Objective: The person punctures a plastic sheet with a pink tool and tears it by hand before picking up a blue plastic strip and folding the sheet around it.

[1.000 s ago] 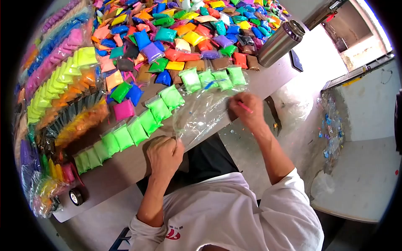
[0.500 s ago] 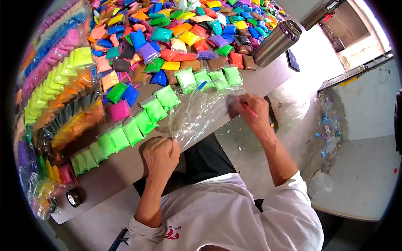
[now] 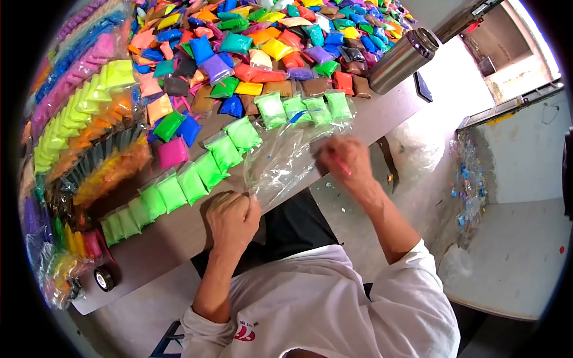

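Observation:
A clear plastic bag (image 3: 280, 158) lies at the table's front edge, with several light green packets (image 3: 271, 110) in its far end and a blue mark on it. My left hand (image 3: 234, 219) is closed on the bag's near left corner. Over the bag's right side, my right hand (image 3: 348, 160) is curled round a thin pink stick (image 3: 340, 164), its fingers blurred by motion. To the left, a slanting row of bright green packets (image 3: 192, 182) runs down the table, its upper end beside the bag.
A heap of small coloured packets (image 3: 262, 42) covers the back of the table. Bagged rows of packets (image 3: 89, 101) stand at the left. A steel flask (image 3: 403, 62) and a phone (image 3: 423, 87) are at the right; a black-and-white roll (image 3: 104, 279) sits front left.
My right hand has moved slightly left and down toward the table edge, with the pink stick in it. My left hand keeps its hold on the bag's corner. The view has shifted slightly.

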`<state>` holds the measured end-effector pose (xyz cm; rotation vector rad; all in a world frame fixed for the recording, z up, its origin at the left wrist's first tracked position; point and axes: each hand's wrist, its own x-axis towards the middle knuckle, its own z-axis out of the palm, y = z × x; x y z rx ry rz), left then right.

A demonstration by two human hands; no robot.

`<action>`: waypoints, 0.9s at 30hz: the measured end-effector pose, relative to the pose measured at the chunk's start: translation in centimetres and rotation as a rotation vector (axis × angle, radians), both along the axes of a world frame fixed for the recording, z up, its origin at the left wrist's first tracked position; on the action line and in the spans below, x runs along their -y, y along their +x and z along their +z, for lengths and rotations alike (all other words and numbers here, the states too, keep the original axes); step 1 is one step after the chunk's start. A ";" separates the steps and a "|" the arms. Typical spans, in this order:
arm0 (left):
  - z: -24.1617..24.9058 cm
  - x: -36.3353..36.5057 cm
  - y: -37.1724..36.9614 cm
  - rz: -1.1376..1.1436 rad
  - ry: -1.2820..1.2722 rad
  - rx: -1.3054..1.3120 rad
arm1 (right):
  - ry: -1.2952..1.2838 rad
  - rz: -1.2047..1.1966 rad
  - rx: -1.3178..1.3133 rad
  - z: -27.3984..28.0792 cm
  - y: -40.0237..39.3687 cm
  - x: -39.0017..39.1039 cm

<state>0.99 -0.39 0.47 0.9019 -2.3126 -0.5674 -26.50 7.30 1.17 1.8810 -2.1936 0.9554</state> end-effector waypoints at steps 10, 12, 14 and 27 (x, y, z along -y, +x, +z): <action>0.0 -0.1 0.0 0.002 0.010 -0.002 | 0.090 -0.020 0.006 0.6 0.4 -0.1; 0.2 0.0 -0.1 0.005 0.010 -0.009 | 0.053 -0.043 0.027 0.4 -1.0 -0.3; 0.1 -0.1 -0.1 0.010 0.027 -0.010 | 0.245 -0.237 0.009 0.7 -3.8 -0.4; 0.1 -0.1 -0.1 0.009 0.025 -0.009 | 0.147 -0.307 0.063 0.9 -4.6 -0.5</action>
